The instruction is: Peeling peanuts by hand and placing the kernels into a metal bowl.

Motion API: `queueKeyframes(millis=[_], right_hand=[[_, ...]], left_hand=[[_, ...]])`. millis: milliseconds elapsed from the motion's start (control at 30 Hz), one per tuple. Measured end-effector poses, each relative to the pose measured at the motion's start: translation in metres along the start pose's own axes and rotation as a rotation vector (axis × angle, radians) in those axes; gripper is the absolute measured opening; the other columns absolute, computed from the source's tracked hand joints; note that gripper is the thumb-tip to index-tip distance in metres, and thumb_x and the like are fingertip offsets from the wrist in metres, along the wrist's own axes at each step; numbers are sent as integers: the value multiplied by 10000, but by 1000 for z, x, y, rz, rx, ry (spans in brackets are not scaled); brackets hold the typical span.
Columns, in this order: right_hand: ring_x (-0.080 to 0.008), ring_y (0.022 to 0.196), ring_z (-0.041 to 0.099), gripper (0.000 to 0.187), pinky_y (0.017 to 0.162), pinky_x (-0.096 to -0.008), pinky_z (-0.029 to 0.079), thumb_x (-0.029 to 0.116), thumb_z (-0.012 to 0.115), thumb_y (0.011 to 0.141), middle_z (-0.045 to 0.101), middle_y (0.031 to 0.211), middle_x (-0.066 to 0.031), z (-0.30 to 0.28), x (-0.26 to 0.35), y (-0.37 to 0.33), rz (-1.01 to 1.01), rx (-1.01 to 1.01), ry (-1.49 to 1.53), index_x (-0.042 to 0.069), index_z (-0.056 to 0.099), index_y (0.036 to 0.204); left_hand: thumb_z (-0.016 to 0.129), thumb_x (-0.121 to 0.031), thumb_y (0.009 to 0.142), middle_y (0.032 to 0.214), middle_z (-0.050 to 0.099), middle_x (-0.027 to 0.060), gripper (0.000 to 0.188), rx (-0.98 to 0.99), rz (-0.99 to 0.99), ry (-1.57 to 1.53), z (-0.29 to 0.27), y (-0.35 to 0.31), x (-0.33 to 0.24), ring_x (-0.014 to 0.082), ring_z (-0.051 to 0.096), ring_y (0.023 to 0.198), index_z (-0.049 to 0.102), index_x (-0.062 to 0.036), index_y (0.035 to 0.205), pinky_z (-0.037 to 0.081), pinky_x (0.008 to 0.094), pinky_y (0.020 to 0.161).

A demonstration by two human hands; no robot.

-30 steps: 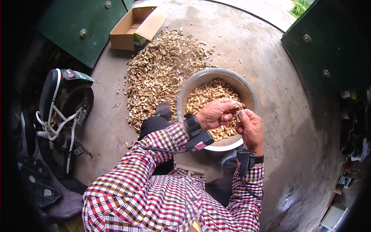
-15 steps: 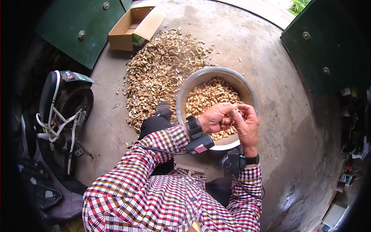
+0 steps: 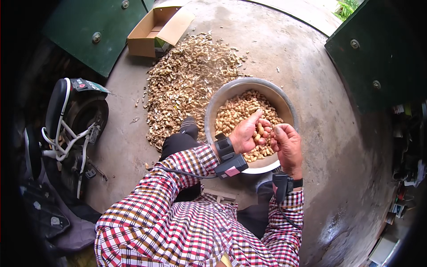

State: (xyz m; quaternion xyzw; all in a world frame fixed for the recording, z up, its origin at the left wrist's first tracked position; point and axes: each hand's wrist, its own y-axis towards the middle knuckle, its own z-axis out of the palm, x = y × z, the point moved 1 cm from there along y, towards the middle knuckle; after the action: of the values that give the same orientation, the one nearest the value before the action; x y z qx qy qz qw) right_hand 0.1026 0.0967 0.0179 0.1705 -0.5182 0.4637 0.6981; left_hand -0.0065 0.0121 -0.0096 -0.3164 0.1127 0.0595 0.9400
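Observation:
A wide metal basin (image 3: 287, 99) in front of me holds many unshelled peanuts (image 3: 240, 105). Over its near part, my left hand (image 3: 243, 138) is turned palm inward with the thumb raised, its curled fingers cradling a few peanuts (image 3: 259, 131). Close beside it, above the basin's right rim, my right hand (image 3: 290, 147) has its fingers bent and pressed toward the thumb. Whatever those fingertips hold, if anything, is hidden. A small gap separates the two hands.
Left of the basin spreads a large heap of peanut shells (image 3: 178, 89), with my foot (image 3: 189, 126) at its near edge. An open cardboard box (image 3: 141, 46) stands behind the heap. A bike (image 3: 66, 115) is at far left; dark green doors (image 3: 95, 22) flank the opening.
My hands, touching at the fingertips before, have come apart. The right hand moved slightly right and down, the left thumb lifted, and the peanuts in the left hand now show.

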Motion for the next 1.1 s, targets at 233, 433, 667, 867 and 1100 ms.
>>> queueKeyframes(millis=[233, 433, 667, 867, 1100], right_hand=[[-89, 608, 575, 160, 536, -205, 460, 116, 632, 788, 616, 724, -57, 6, -13, 4, -174, -30, -421, -30, 577, 819], [-109, 591, 600, 226, 530, -237, 469, 189, 634, 792, 634, 674, -96, -1, -19, 6, -182, -89, -719, -31, 588, 769], [-87, 573, 578, 210, 511, -213, 453, 184, 598, 816, 616, 642, -64, 0, -15, 6, -171, -154, -787, -24, 589, 788], [-79, 547, 558, 160, 496, -210, 445, 127, 601, 806, 616, 657, -57, -2, -21, 7, -173, -96, -815, -33, 594, 795], [-61, 498, 511, 133, 437, -171, 386, 124, 593, 812, 599, 653, -34, -15, -5, 7, 17, -136, -216, -8, 591, 820]], left_hand=[[399, -437, 887, 773, 495, 67, 462, 6, 52, 209, -2, -1, 3, 112, 460, 622, 493, 13, 933, 355, 228, 441], [357, -453, 895, 731, 495, 58, 505, 40, 90, 358, -4, 0, 5, 110, 450, 584, 509, 26, 944, 319, 226, 411], [354, -457, 893, 605, 477, 37, 521, 72, 114, 467, -1, -2, 6, 100, 427, 474, 542, 29, 896, 285, 212, 349], [396, -406, 889, 607, 507, 41, 448, 85, 123, 522, -3, -3, 5, 96, 432, 461, 549, 15, 889, 292, 211, 344], [482, -243, 867, 719, 561, 51, 243, 174, 45, 505, -2, -2, 5, 74, 466, 526, 559, -14, 875, 344, 181, 374]])
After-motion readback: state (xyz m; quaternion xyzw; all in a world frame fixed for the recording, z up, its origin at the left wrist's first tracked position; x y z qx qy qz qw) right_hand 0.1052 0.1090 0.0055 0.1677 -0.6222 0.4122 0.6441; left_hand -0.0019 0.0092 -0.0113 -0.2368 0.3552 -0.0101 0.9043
